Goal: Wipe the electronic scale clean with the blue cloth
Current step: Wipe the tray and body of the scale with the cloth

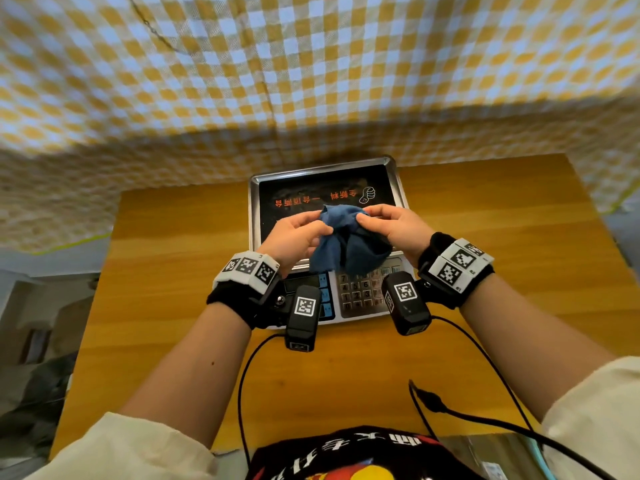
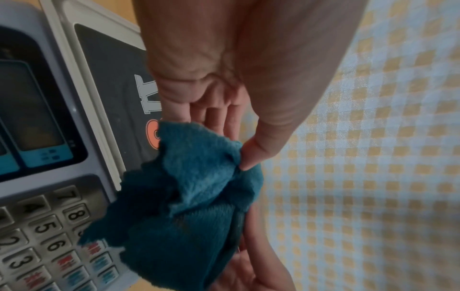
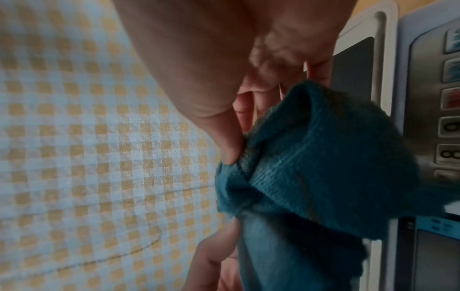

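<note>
The electronic scale (image 1: 394,188) stands on the wooden table, with a steel-rimmed dark platter at the back and a keypad (image 1: 360,292) and display at the front. A crumpled blue cloth (image 1: 349,242) hangs in the air just above the platter's near edge. My left hand (image 1: 298,233) pinches its left side between thumb and fingers. My right hand (image 1: 391,226) pinches its right side the same way. In the left wrist view the thumb (image 2: 261,145) presses into the cloth (image 2: 199,196) beside the keypad (image 2: 49,236). The right wrist view shows the cloth (image 3: 323,167) bunched under my thumb (image 3: 224,137).
The wooden table (image 1: 173,271) carries only the scale. A yellow-and-white checked fabric (image 1: 311,64) hangs behind the table's far edge. Black cables (image 1: 450,410) run from the wrist cameras across the near part of the table to my body.
</note>
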